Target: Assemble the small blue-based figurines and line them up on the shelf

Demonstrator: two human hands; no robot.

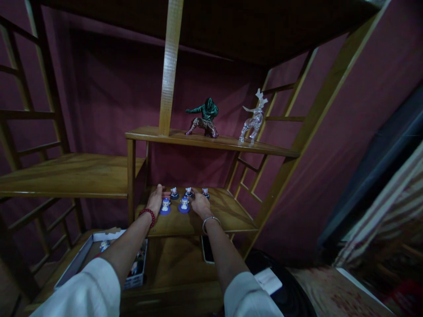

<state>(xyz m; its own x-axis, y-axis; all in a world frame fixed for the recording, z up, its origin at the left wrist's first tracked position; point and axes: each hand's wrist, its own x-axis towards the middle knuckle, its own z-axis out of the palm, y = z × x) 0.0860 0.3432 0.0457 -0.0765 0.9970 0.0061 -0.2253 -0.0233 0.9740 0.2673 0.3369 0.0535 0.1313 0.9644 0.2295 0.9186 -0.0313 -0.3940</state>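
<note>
Left hand (156, 201) over the wooden shelf (229, 214), grip spread beside the left purple-based figurine (165, 206)! Right hand (200, 204) hovers just beside the right purple-based figurine (184, 205), its grip impossible to tell.

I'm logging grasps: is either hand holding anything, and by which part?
Cannot be told: the left hand is beside the left purple-based figurine, the right hand beside the right purple-based figurine; contact unclear.
</note>
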